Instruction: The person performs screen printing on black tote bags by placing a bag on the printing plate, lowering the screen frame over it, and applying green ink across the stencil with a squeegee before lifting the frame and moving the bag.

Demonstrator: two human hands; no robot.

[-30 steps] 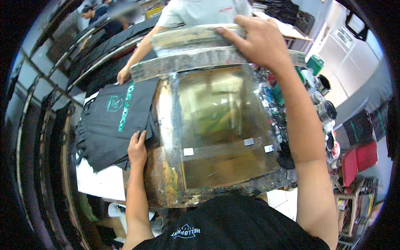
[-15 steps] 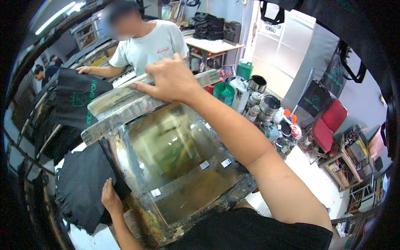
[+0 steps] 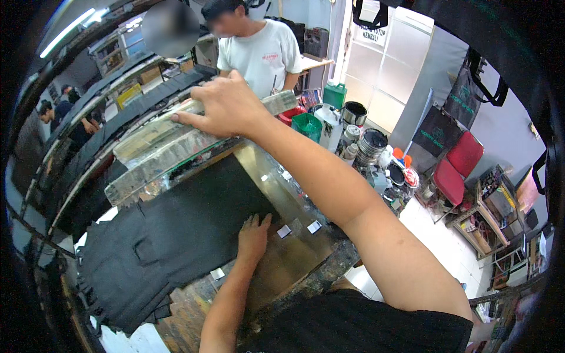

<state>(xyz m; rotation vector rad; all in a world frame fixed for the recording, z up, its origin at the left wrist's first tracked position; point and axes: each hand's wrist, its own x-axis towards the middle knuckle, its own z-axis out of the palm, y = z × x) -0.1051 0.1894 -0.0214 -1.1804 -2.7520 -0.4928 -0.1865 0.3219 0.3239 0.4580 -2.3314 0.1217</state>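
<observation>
My right hand [image 3: 226, 109] is closed around the top edge of a worn, stained wooden screen-printing frame [image 3: 147, 172] and holds it tilted up. Below the frame, a flat black fabric piece [image 3: 200, 209], like a bag, lies partly across a glossy brownish board [image 3: 294, 247]. It reaches left onto a pile of black fabric [image 3: 112, 276]. My left hand [image 3: 254, 238] rests at the fabric's near right edge, fingers stretched out and slightly apart. Small white tabs [image 3: 284, 231] stick to the board beside that hand.
Across the work area a person in a white T-shirt [image 3: 259, 56] stands. Cans [image 3: 372, 144], a green jug [image 3: 334, 94] and bottles crowd the right. A red chair [image 3: 459, 162] and a low wooden shelf [image 3: 488, 206] stand farther right. Long racks [image 3: 147, 97] carry black fabric at left.
My left hand has moved right from the pile onto the board, and black fabric now covers much of it. My right hand still holds the frame up. The person opposite appears farther right.
</observation>
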